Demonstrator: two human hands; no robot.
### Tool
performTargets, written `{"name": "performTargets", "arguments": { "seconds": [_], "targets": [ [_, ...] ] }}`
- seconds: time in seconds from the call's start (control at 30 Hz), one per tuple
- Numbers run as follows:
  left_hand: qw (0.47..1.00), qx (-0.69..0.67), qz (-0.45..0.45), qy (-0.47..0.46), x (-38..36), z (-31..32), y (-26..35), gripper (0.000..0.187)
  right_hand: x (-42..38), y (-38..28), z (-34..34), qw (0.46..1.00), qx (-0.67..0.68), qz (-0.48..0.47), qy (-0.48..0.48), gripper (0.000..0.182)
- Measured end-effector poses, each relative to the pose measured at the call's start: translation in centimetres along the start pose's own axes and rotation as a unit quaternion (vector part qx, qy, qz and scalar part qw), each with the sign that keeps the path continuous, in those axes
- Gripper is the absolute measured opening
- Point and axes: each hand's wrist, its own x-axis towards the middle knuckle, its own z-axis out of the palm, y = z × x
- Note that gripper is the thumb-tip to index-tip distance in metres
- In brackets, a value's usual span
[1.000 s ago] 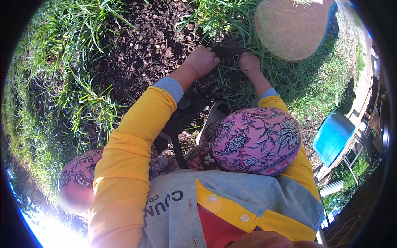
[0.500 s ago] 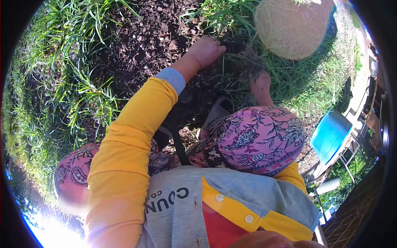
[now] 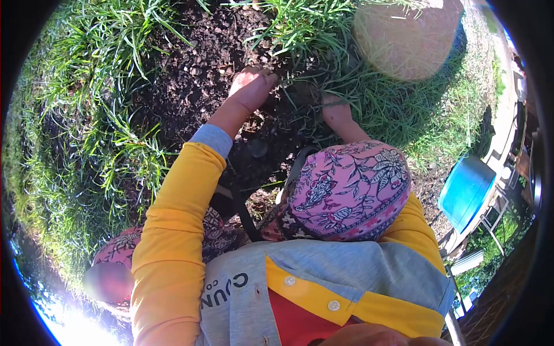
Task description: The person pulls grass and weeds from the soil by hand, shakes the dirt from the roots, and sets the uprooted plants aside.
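My left hand is low over dark, crumbly soil, its fingers curled down toward the ground. What lies under those fingers, if anything, is hidden. My right hand is beside the right knee, among long green grass blades. Its fingers disappear into shade and grass, so their grip does not show. Between the hands lie dark soil and thin grass stems. A grass tuft grows just beyond my left hand.
My knee in pink patterned cloth rises close to my right arm. A round, pale tan shape is at the upper right. Tall grass fills the left side. Farther right stands a blue tub.
Both hands have moved left and somewhat toward my body. The left has come off the dark, rooty clump onto the soil. The clump raised near my right hand no longer shows clearly.
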Motion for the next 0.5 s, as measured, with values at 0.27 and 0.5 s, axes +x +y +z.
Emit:
{"name": "performTargets", "arguments": {
  "seconds": [0.27, 0.5],
  "targets": [
    [0.999, 0.007, 0.026, 0.024, 0.2, 1.1, 0.7, 0.006, 4.7, 5.0, -2.6, 0.989, -0.099, 0.03, 0.102, 0.031],
    [1.0, -0.014, 0.019, 0.003, 0.6, 0.7, 1.0, 0.007, 4.2, 7.3, -3.0, 0.983, -0.153, 0.058, 0.076, 0.02]
  ]
}}
